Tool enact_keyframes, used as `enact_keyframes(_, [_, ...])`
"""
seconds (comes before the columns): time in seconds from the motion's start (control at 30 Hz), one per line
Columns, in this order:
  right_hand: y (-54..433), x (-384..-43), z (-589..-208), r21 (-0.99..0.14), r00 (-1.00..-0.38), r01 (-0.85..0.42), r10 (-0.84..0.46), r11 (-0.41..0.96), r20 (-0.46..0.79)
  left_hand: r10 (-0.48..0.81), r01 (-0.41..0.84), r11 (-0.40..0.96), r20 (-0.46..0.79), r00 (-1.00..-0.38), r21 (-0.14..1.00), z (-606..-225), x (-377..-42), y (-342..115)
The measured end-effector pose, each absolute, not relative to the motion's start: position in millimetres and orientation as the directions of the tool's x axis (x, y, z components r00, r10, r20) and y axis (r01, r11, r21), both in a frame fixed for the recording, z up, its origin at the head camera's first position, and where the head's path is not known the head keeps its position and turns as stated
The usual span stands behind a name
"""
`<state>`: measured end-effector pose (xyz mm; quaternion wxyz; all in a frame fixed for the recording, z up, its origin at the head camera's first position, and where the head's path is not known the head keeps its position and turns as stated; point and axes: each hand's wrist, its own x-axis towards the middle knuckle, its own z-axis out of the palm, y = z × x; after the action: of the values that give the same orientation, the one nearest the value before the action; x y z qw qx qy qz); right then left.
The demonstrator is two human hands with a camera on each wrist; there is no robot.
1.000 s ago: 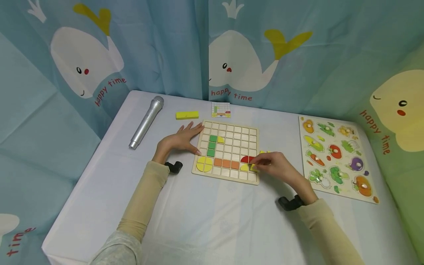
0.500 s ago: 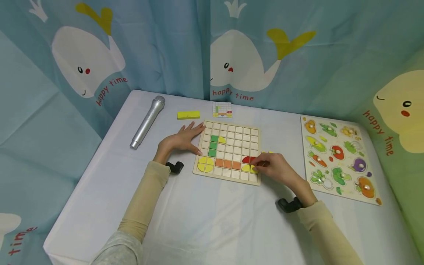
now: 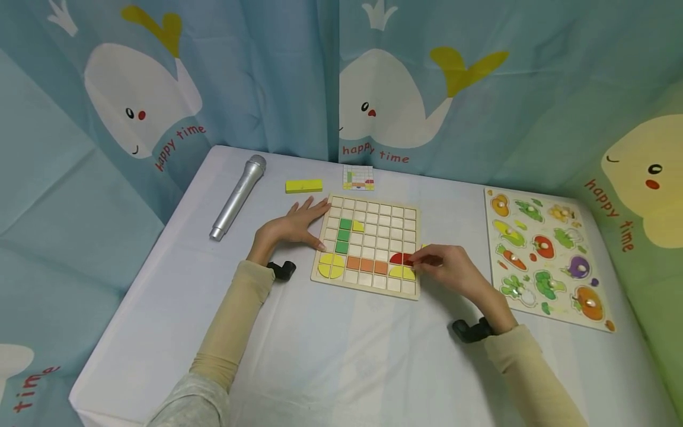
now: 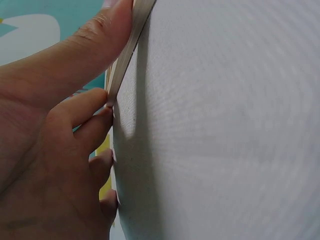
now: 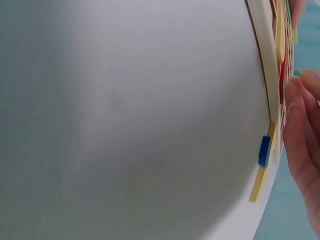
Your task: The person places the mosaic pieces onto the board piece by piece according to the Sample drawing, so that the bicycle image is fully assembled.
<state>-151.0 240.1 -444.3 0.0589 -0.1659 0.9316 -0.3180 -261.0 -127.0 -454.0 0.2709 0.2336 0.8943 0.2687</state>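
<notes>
A square wooden grid board (image 3: 368, 289) lies mid-table. My left hand (image 3: 290, 228) rests along its left edge with fingers spread. The thumb (image 4: 107, 35) meets the board's edge in the left wrist view. At the board's right side, my right hand (image 3: 448, 265) reaches over the grid. Its fingertips are close to a red half-round shape (image 3: 396, 258), partly covering it. A yellow half-round shape (image 3: 401, 272) lies just below the red one. Green squares (image 3: 342, 235), orange squares (image 3: 367, 265), a yellow circle of quarter pieces (image 3: 331, 265) and one yellow quarter (image 3: 358, 226) also fill cells.
Behind the board lie a pattern card (image 3: 358, 177) and a yellow bar (image 3: 303, 186). A silver toy microphone (image 3: 237, 198) is at left, a vegetable peg puzzle (image 3: 546, 258) at right. Yellow pieces and a blue piece (image 5: 264, 151) lie beside the board's right edge.
The yellow piece at the board's right edge went from tilted under my right fingers to flat in its cell. My right hand has shifted slightly up and right off it. The left hand stays put.
</notes>
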Motion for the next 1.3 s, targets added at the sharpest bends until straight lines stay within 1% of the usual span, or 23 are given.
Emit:
enact_keyframes(0.43, [263, -165, -444, -0.622, -0.968, -0.185, -0.250, 0.761, -0.017, 0.561, 0.271, 0.749, -0.361, -0.745, 0.605, -452, -260, -127])
enact_keyframes(0.6, [270, -171, -447, -0.613, -0.976, -0.133, -0.211, 0.779, -0.056, 0.562, 0.271, 0.746, -0.358, -0.746, 0.608, -452, -260, -127])
enact_keyframes(0.87, [270, -180, -451, -0.602, -0.975, -0.071, -0.183, 0.795, -0.126, 0.567, 0.282, 0.748, -0.358, -0.742, 0.601, -455, -261, -128])
enact_keyframes(0.97, [268, -182, -451, -0.590, -0.972, -0.080, -0.195, 0.803, -0.133, 0.569, 0.279, 0.746, -0.359, -0.740, 0.605, -455, -261, -128])
enact_keyframes(1.1, [266, -185, -452, -0.576, -0.970, -0.116, -0.217, 0.809, -0.110, 0.569, 0.274, 0.742, -0.357, -0.741, 0.612, -456, -262, -128])
enact_keyframes(1.3, [263, -187, -452, -0.582, -0.968, -0.105, -0.218, 0.806, -0.127, 0.565, 0.269, 0.741, -0.355, -0.744, 0.616, -457, -263, -129])
